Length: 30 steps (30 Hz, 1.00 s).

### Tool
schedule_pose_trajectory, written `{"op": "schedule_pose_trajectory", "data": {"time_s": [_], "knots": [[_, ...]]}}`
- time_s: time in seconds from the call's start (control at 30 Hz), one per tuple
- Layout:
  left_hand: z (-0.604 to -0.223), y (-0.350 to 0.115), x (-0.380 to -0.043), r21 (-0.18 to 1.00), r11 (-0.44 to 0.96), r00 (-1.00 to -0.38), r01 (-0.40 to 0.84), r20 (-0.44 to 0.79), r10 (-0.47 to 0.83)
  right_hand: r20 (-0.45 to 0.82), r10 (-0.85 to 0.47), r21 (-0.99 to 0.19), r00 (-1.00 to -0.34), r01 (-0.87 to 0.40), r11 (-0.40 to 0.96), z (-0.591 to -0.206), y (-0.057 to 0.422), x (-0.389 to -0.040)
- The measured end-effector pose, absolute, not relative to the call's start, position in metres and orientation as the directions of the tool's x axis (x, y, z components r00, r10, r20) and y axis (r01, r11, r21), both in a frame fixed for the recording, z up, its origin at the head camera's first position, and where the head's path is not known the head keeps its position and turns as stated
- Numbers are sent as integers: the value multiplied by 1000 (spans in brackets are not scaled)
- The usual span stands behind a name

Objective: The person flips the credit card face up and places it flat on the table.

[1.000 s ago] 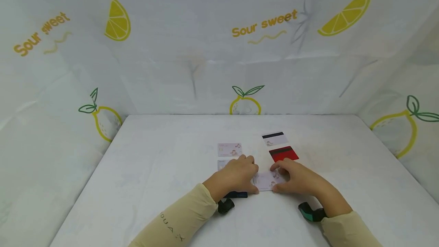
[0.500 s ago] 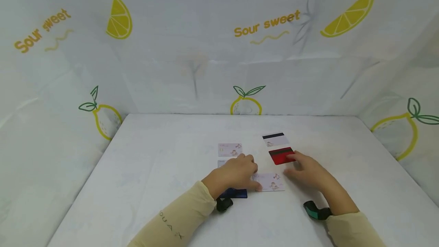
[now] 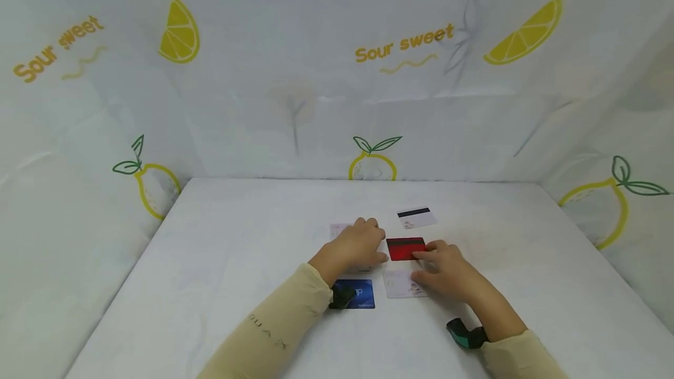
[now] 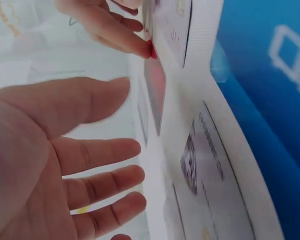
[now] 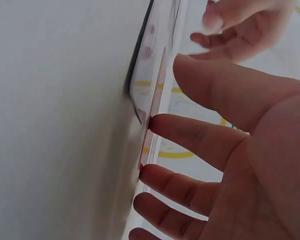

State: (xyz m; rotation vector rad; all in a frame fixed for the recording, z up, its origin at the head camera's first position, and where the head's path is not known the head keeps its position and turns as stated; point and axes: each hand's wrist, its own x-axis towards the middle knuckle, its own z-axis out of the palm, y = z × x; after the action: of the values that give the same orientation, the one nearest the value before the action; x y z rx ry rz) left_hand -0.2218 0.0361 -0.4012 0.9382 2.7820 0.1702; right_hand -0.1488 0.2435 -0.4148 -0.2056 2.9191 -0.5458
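My right hand (image 3: 447, 272) touches the right end of a red card (image 3: 399, 248) with a dark stripe. In the right wrist view its fingers are fairly straight, with fingertips against the red card's edge. Below it lies a pale printed card (image 3: 396, 286), partly covered by the right thumb. My left hand (image 3: 353, 248) is just left of the red card, above the left-hand cards, its fingers loosely extended and holding nothing in the left wrist view. It hides most of a pale card (image 4: 210, 170) there and part of another pale card (image 3: 337, 230) behind.
A blue card (image 3: 364, 294) lies near the left wrist, partly covered by the black wrist camera (image 3: 342, 297). At the back right lies a white card (image 3: 420, 220) with a black stripe. The white table (image 3: 253, 227) meets a lemon-printed cloth wall (image 3: 253, 133) behind.
My right hand has gone from the front pale card to the red card, which has shifted left and straightened. My left hand has moved back off the front pale card, uncovering more of the blue card.
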Motion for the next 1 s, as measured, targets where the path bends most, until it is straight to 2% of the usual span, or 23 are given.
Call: {"op": "schedule_pose_trajectory", "data": {"time_s": [0.2,0.4,0.8,1.0], "knots": [[-407,38,-226,168,824,-801,542,-194,566,-142,-200,-405,-969,-127,905,-417,234,-149],[-411,40,-230,169,830,-814,532,-169,556,-143,-232,-430,-962,-151,890,-414,236,-156],[-417,47,-230,169,835,-825,523,-143,546,-251,-193,-483,-948,-50,874,-413,255,-200],[-418,48,-233,163,845,-840,510,-119,530,-245,-192,-499,-950,-46,866,-415,256,-208]]}}
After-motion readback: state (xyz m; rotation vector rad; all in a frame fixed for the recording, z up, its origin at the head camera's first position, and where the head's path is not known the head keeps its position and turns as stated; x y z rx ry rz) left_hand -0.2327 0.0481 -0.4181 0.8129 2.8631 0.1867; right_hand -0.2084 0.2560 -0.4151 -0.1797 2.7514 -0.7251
